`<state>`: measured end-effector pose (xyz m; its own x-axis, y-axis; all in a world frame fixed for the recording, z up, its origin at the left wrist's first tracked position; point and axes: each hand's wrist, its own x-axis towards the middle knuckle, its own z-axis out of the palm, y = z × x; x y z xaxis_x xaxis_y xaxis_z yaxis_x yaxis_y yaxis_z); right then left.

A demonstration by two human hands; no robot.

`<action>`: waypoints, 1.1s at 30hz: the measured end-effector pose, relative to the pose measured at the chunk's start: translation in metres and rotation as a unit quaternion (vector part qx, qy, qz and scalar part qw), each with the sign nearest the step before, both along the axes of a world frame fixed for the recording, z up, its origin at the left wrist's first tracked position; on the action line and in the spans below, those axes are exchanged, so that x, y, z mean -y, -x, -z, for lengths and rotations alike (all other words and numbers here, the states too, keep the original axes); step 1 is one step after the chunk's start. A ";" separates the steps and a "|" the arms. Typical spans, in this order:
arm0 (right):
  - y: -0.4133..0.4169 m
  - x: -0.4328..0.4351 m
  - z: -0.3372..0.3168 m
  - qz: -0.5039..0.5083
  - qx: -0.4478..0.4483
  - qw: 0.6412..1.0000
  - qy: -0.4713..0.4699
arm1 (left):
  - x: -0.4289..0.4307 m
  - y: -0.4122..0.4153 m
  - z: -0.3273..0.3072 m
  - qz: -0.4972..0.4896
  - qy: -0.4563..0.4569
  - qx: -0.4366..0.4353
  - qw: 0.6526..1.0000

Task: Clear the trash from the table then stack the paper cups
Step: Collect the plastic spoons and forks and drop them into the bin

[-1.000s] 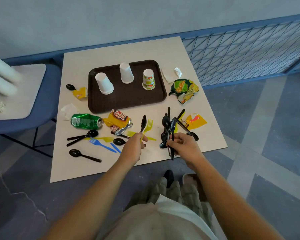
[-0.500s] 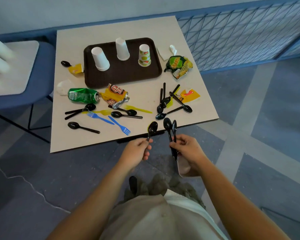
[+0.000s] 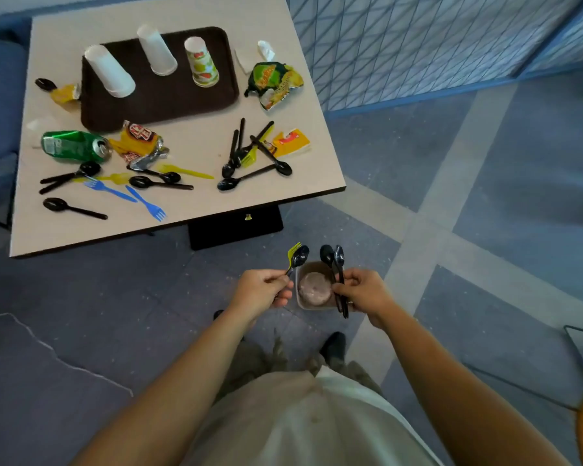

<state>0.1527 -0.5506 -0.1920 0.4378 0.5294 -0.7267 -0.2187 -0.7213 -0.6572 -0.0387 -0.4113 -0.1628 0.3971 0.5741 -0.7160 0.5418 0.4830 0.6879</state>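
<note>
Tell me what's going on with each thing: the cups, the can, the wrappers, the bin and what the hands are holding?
Left hand: shut on a black spoon and yellow fork.
Right hand: shut on black spoons.
Bin: open, on the floor under the hands.
Three paper cups: upside down on the tray, unstacked.
Green can: crushed, lying down.
Wrappers: crumpled, on the table.

The single head-worn camera is looking steeply down from the person's own height, facing forward past the pale shirt front [image 3: 303,418] and both bare forearms. It is taking in the blue-grey tiled floor [image 3: 468,203] nearest below, while the square beige table top [image 3: 196,136] is lying farther off, filling the upper left. The blue mesh railing [image 3: 401,45] is crossing the upper right.
</note>
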 end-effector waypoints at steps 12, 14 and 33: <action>-0.038 0.025 0.100 -0.061 -0.022 0.989 0.129 | 0.048 -0.078 0.079 0.012 -0.026 -0.145 0.989; -0.041 0.017 0.123 -0.080 -0.006 0.987 0.138 | 0.044 -0.092 0.098 0.031 -0.039 -0.161 0.986; -0.026 0.000 0.116 -0.091 0.034 0.988 0.122 | 0.018 -0.076 0.059 0.153 -0.148 -0.121 0.970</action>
<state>0.1791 -0.5510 -0.3081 0.4040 0.4155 -0.8150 -0.0331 -0.8837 -0.4669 0.0372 -0.4295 -0.2214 0.4215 0.6508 -0.6315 0.7916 0.0756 0.6063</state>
